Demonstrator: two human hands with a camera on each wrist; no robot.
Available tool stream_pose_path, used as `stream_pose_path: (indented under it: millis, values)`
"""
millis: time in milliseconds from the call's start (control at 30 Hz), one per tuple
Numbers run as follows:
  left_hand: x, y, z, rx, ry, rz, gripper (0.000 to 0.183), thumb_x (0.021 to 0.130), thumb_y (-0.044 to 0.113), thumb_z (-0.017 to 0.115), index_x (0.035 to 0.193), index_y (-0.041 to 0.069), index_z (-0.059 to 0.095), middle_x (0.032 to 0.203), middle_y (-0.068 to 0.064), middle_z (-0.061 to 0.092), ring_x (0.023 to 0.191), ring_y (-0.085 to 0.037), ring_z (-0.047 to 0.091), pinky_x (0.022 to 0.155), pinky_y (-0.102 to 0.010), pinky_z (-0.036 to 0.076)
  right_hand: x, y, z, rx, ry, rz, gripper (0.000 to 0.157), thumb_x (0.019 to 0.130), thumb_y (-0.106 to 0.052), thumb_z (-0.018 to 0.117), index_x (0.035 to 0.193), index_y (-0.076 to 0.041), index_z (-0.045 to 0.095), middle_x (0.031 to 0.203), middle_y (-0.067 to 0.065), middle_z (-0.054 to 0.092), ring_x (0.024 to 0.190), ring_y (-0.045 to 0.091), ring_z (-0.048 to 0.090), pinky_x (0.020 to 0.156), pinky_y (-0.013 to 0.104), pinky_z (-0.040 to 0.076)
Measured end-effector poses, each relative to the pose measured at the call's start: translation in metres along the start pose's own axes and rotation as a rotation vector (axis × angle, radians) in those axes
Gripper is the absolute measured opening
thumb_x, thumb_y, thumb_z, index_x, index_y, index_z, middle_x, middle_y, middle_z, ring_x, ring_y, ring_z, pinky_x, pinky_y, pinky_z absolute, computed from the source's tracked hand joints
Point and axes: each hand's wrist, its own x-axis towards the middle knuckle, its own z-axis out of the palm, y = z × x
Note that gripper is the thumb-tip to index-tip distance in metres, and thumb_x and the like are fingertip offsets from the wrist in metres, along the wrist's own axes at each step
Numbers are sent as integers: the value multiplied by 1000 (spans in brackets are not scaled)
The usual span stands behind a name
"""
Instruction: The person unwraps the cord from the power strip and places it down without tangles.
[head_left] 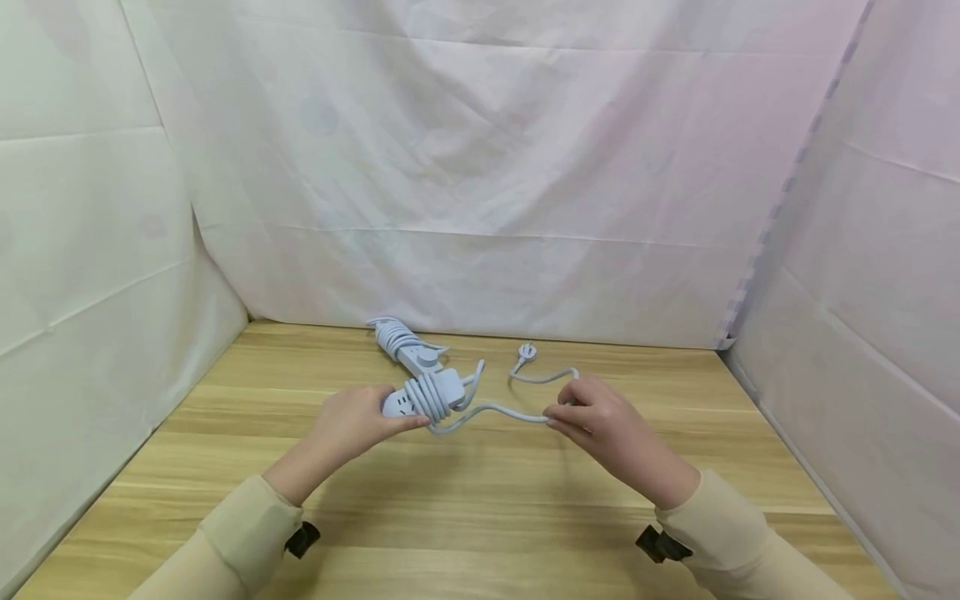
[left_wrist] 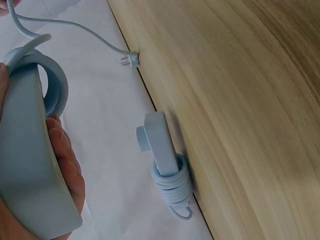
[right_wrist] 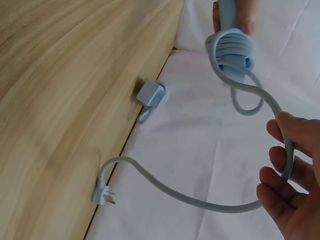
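My left hand [head_left: 363,421] grips one end of a white power strip [head_left: 400,405], held up over the table. Several turns of its own cord [head_left: 431,397] are wound round the strip's body. From these coils a loose length runs right to my right hand [head_left: 600,421], which pinches the cord [right_wrist: 287,155] between thumb and fingers. Beyond that hand the cord curves back to a three-pin plug [head_left: 527,352] lying on the table. In the left wrist view the strip's plain back [left_wrist: 30,155] faces the camera, with fingers curled along its side.
A second power strip [head_left: 414,357], wrapped in its own cord, lies on the wood-grain table [head_left: 480,517] behind the held one. White cloth [head_left: 480,167] hangs at the back and along both sides.
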Motion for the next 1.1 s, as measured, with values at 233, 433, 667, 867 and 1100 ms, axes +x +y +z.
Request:
stream_pose_path:
  millis: [233, 433, 667, 867, 1100]
  values:
    - [0, -5, 4, 54, 25, 22, 65, 62, 81, 66, 76, 19, 55, 62, 5, 49, 54, -14, 44, 46, -32, 33, 6, -11, -12, -23, 53, -26, 42, 101, -37, 48, 88, -10, 77, 81, -4, 57, 69, 10, 46, 60, 27, 41]
    - [1, -7, 8, 86, 56, 50, 57, 62, 73, 74, 70, 21, 51, 60, 7, 48, 53, -14, 44, 45, -33, 33, 12, -18, -20, -21, 64, -31, 41, 102, -35, 49, 90, -8, 77, 84, -2, 60, 70, 12, 49, 59, 27, 42]
    - [2, -10, 9, 115, 84, 96, 45, 70, 62, 75, 86, 22, 59, 65, 9, 50, 56, -13, 46, 47, -34, 35, 21, -17, -25, -10, 106, -67, 37, 101, -31, 52, 89, -7, 76, 84, -1, 59, 71, 14, 50, 61, 26, 42]
    - [2, -10, 9, 122, 62, 99, 43, 71, 56, 77, 86, 19, 61, 65, 8, 51, 56, -14, 46, 47, -35, 36, 28, -12, -29, -13, 108, -53, 35, 100, -32, 55, 93, -5, 77, 85, 0, 60, 71, 14, 47, 61, 27, 39]
    - [0, -7, 10, 111, 23, 167, 46, 73, 53, 77, 90, 14, 60, 66, 8, 52, 56, -12, 47, 47, -34, 39, 34, -1, -33, -16, 125, -4, 30, 98, -29, 58, 94, -5, 76, 87, 2, 60, 71, 15, 47, 62, 30, 38]
